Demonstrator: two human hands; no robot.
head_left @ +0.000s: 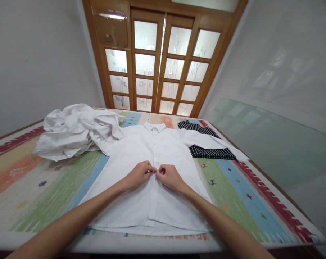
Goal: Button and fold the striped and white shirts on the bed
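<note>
A white button-up shirt [130,147] lies spread front side up, its collar pointing away from me and its hem towards me. Buttons show down the upper placket, which is closed there; near the hem the front edges lie slightly apart. My left hand [141,174] pinches the placket at mid-chest with thumb and forefinger. Right beside it, my right hand [169,176] pinches the same spot from the other side, fingers curled. The fingertips almost meet, and any button between them is hidden.
A crumpled heap of white cloth [68,133] lies at the far left, touching the shirt's sleeve. Under the other sleeve is a folded black-and-white striped garment [211,152]. A colourful patterned cloth [57,194] covers the table. Wooden glazed doors [159,61] stand behind.
</note>
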